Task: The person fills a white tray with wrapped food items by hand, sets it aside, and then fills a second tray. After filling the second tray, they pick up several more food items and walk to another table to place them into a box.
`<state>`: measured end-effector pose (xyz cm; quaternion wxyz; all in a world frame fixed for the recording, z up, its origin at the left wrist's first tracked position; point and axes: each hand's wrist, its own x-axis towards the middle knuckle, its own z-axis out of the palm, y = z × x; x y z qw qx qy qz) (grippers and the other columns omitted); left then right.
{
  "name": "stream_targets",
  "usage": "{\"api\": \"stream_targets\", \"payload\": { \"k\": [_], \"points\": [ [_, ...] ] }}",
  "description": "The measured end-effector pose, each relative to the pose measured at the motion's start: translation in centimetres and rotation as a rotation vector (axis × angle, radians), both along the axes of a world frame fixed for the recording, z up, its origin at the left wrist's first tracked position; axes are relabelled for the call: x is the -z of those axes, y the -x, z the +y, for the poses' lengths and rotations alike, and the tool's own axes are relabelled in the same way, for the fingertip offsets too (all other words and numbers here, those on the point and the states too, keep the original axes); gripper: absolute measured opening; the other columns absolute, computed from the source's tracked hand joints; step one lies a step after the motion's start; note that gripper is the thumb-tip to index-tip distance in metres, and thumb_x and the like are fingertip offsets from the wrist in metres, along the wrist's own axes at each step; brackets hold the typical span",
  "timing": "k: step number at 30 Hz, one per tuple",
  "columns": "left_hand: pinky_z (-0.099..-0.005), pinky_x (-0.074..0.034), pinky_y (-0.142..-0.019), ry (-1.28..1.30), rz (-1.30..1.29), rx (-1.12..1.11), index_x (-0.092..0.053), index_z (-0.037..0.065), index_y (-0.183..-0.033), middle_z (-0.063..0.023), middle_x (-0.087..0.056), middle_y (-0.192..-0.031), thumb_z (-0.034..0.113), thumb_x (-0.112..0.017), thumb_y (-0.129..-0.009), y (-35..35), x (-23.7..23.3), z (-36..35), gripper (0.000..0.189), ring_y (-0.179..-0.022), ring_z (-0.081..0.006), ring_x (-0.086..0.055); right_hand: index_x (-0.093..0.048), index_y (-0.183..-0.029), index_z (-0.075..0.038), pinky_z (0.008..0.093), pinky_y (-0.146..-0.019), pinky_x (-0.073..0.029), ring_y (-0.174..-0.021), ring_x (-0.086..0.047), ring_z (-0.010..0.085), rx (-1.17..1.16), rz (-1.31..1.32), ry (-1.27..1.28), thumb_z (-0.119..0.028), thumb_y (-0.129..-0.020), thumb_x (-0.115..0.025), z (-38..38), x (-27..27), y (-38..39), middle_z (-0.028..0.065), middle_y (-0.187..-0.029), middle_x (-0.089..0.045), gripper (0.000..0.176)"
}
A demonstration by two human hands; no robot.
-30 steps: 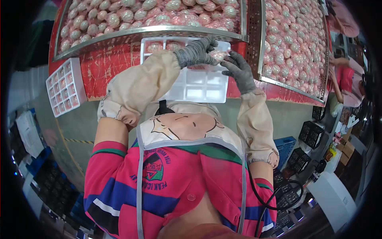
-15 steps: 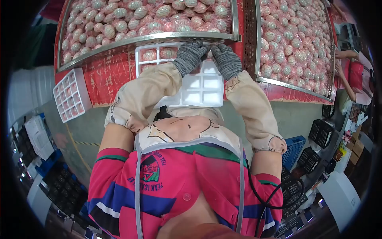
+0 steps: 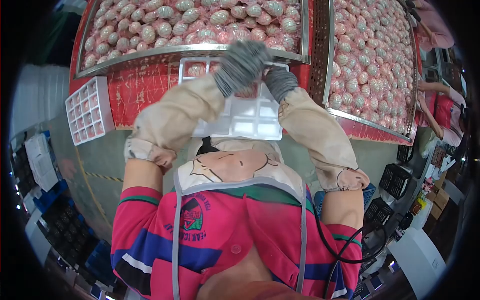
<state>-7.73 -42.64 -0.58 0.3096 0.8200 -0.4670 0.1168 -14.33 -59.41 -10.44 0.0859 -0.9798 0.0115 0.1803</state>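
A scuffed red tabletop [image 3: 137, 100] carried a steel bin [image 3: 150, 54] and, before it, a white compartment tray [image 3: 243, 131] jutting past the tabletop's near edge. The left hand [image 3: 243, 66], blurred, had shifted farther over the bin's rim, while the right hand [image 3: 281, 82] stayed at the tray's far right corner; their fingertip-to-fingertip work seemed to be breaking off. Wrapped balls [image 3: 196, 69] sat in the tray's far row; more filled the bin. Both hands' fingers were obscured, so neither grip's opening or contents could be told.

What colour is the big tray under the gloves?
White. The tray shows best in the head view, mainly along its near half.
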Motion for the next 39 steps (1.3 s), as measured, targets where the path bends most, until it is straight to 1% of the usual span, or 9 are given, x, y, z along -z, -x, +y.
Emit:
{"api": "stream_targets", "payload": {
  "k": [4,7,17,21,25,28,36,38,39],
  "points": [
    [-0.0416,-0.050,-0.074,-0.133,-0.150,-0.083,-0.066,0.008,-0.089,-0.0154,-0.064,-0.087,0.025,-0.068,-0.076,-7.8,1.0,0.5,0.022,-0.079,-0.0319,-0.063,-0.056,-0.113,-0.004,0.0485,-0.077,-0.049,-0.092,-0.061,0.0351,-0.031,-0.081,0.011,-0.033,-0.089,-0.047,0.1,-1.4,0.5,0.0221,-0.100,-0.062,0.039],
    [-0.0416,-0.050,-0.074,-0.786,0.498,0.102,-0.067,0.007,-0.085,-0.0146,-0.065,-0.084,0.028,-0.071,-0.074,-11.4,1.3,-0.1,0.024,-0.081,-0.0322,-0.063,-0.057,-0.112,-0.004,0.0484,-0.077,-0.049,-0.090,-0.061,0.0361,-0.077,-0.114,-0.005,-0.034,-0.089,-0.047,-0.6,-2.3,1.0,0.0218,-0.099,-0.062,0.039],
    [-0.0409,-0.050,-0.075,-0.767,0.426,0.078,-0.068,0.007,-0.087,-0.0151,-0.065,-0.086,0.026,-0.071,-0.075,-11.9,1.3,-1.2,0.023,-0.082,-0.0315,-0.064,-0.060,-0.110,-0.010,0.0462,-0.076,-0.049,-0.085,-0.061,0.0390,-0.014,-0.101,0.009,-0.034,-0.089,-0.049,-0.4,-3.4,-0.6,0.0181,-0.098,-0.062,0.033],
    [-0.0407,-0.050,-0.075,-0.772,0.438,0.081,-0.068,0.007,-0.088,-0.0153,-0.066,-0.087,0.026,-0.071,-0.075,-12.1,1.7,-1.1,0.022,-0.082,-0.0312,-0.064,-0.059,-0.113,-0.010,0.0433,-0.076,-0.051,-0.089,-0.062,0.0350,-0.376,-0.115,-0.043,-0.026,-0.086,-0.058,-1.3,-9.3,-1.7,0.0161,-0.103,-0.062,0.031],
    [-0.0387,-0.050,-0.079,-0.722,0.326,0.247,-0.066,0.007,-0.097,-0.0118,-0.066,-0.094,0.023,-0.071,-0.077,-12.4,0.5,0.4,0.026,-0.088,-0.0251,-0.064,-0.060,-0.113,-0.010,0.0377,-0.087,-0.049,-0.103,-0.060,0.0293,0.102,-0.252,-0.173,-0.032,-0.083,-0.063,-2.9,-13.4,-7.0,0.0172,-0.112,-0.061,0.037],
    [-0.0401,-0.048,-0.077,-0.800,0.732,-0.049,-0.058,0.007,-0.116,-0.0125,-0.065,-0.098,0.038,-0.058,-0.084,-9.2,-7.1,1.0,0.045,-0.088,-0.0271,-0.063,-0.061,-0.109,-0.009,0.0369,-0.083,-0.049,-0.098,-0.061,0.0280,0.122,-0.316,-0.129,-0.027,-0.084,-0.058,-2.9,-14.3,-10.2,0.0153,-0.104,-0.062,0.030],
    [-0.0404,-0.051,-0.070,-0.005,0.831,0.052,-0.062,0.005,-0.103,-0.0114,-0.066,-0.090,0.033,-0.070,-0.077,-10.7,-6.9,9.4,0.039,-0.082,-0.0249,-0.064,-0.062,-0.099,-0.007,0.0351,-0.076,-0.051,-0.087,-0.063,0.0251,0.323,-0.420,-0.554,-0.014,-0.086,-0.048,3.9,-22.0,-1.7,0.0108,-0.086,-0.064,0.021],
    [-0.0404,-0.051,-0.068,0.114,0.945,0.161,-0.063,0.004,-0.100,-0.0111,-0.066,-0.088,0.031,-0.073,-0.075,-9.2,-5.5,12.2,0.038,-0.081,-0.0244,-0.064,-0.062,-0.103,-0.007,0.0366,-0.077,-0.050,-0.090,-0.063,0.0260,-0.571,-0.003,0.302,-0.015,-0.089,-0.041,0.8,-18.9,-4.6,0.0136,-0.094,-0.065,0.026],
    [-0.0405,-0.052,-0.067,0.162,1.000,0.208,-0.063,0.004,-0.098,-0.0110,-0.067,-0.087,0.031,-0.075,-0.074,-8.3,-5.1,13.1,0.037,-0.080,-0.0241,-0.064,-0.062,-0.104,-0.007,0.0364,-0.079,-0.050,-0.092,-0.063,0.0268,-0.492,-0.078,0.319,-0.019,-0.088,-0.046,0.2,-16.2,-5.7,0.0145,-0.097,-0.064,0.026]
  ]
}}
